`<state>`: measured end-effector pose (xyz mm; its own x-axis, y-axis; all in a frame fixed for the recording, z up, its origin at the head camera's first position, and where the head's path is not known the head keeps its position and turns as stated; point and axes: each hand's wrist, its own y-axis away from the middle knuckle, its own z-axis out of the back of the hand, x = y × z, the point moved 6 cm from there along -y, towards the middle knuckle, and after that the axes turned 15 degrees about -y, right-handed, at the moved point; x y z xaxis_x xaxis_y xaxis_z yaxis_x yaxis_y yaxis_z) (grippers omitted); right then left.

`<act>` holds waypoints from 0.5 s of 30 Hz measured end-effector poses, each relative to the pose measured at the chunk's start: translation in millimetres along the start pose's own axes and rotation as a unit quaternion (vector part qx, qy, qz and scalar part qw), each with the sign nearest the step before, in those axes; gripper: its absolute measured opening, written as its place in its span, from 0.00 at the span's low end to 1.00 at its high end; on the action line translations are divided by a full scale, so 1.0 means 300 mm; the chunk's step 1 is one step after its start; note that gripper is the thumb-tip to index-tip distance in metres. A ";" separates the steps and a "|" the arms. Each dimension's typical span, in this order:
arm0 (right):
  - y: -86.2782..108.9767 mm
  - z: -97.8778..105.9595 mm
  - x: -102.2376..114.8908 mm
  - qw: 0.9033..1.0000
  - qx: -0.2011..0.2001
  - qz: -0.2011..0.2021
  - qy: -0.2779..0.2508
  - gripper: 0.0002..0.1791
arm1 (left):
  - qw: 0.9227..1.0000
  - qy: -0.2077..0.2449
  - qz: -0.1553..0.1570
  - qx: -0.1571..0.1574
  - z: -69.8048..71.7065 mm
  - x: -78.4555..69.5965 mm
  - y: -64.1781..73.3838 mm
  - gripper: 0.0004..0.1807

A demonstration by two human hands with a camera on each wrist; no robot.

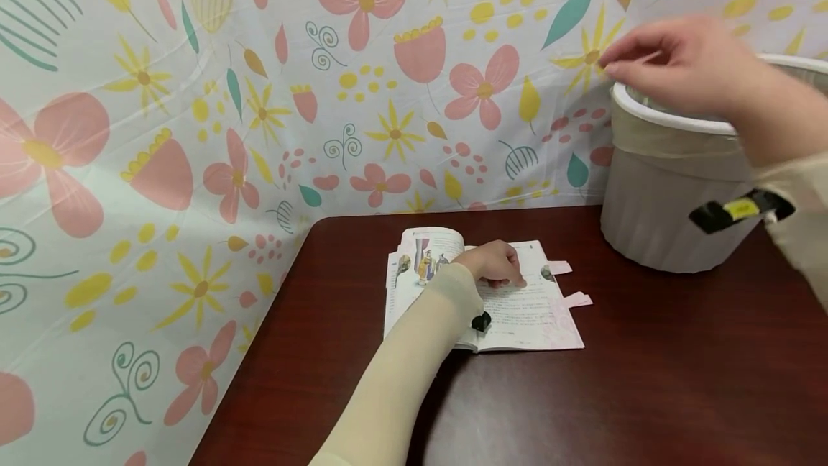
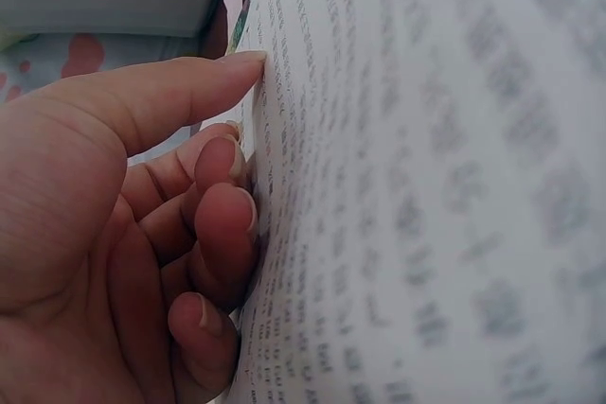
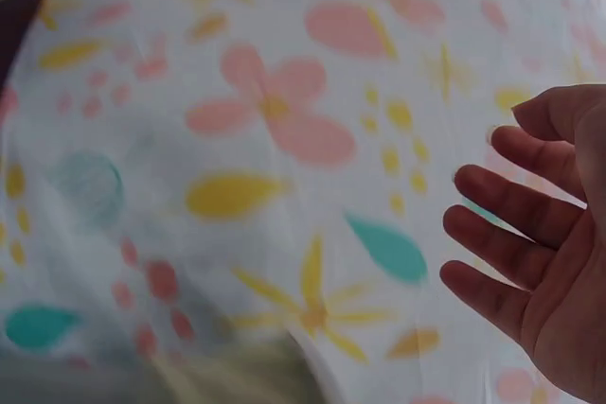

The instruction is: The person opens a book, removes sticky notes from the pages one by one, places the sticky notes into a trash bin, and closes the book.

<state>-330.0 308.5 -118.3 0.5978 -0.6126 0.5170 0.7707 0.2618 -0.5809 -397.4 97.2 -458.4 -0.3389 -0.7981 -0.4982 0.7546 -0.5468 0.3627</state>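
Open book point(image 1: 501, 308), flat on the dark table point(image 1: 647, 380), with a bowed left page point(image 1: 430, 237) likely to spring over upon any lifting of the left hand point(image 1: 494, 262), resting on the right page point(image 1: 524, 326) with fingers loosely bent and nothing visibly pinched. Further right, two pink paper tabs point(image 1: 577, 300) jutting past the page edge, prone to creasing or tearing under a careless sweep. Then the bin point(image 1: 666, 193), at risk of a knock from any low swing of the right hand point(image 1: 692, 67), raised near its rim with fingers slightly spread, apparently holding nothing.
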 end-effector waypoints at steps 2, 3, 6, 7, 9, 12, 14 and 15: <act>0.060 -0.056 0.027 1.000 0.011 0.015 -0.024 0.09 | 1.000 0.001 0.000 0.002 -0.002 -0.001 0.000 0.13; 0.089 -0.083 0.035 0.999 0.019 0.019 -0.033 0.09 | 1.000 0.001 -0.001 0.003 -0.003 -0.002 0.000 0.13; 0.171 -0.160 0.033 0.998 0.044 0.021 -0.049 0.12 | 1.000 0.000 0.000 0.006 -0.003 0.000 0.003 0.13; 0.193 -0.186 0.025 0.997 0.055 0.021 -0.053 0.12 | 1.000 -0.003 0.001 0.005 -0.002 0.000 0.003 0.13; 0.233 -0.240 -0.002 0.996 0.073 0.012 -0.051 0.13 | 1.000 -0.006 -0.002 0.004 0.001 0.000 0.003 0.13; 0.286 -0.329 -0.064 0.993 0.106 -0.006 -0.048 0.14 | 1.000 -0.011 -0.003 0.002 0.004 0.000 0.002 0.13; 0.327 -0.393 -0.119 0.990 0.134 -0.027 -0.047 0.14 | 1.000 -0.010 -0.002 0.002 0.004 0.001 0.002 0.13; 0.349 -0.426 -0.149 0.987 0.149 -0.034 -0.047 0.14 | 1.000 -0.008 -0.001 0.003 0.003 0.002 0.002 0.13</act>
<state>-304.2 267.9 -282.6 0.5493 -0.5684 0.6126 0.8322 0.4381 -0.3397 -397.7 96.0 -457.7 -0.3490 -0.8016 -0.4854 0.7505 -0.5493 0.3675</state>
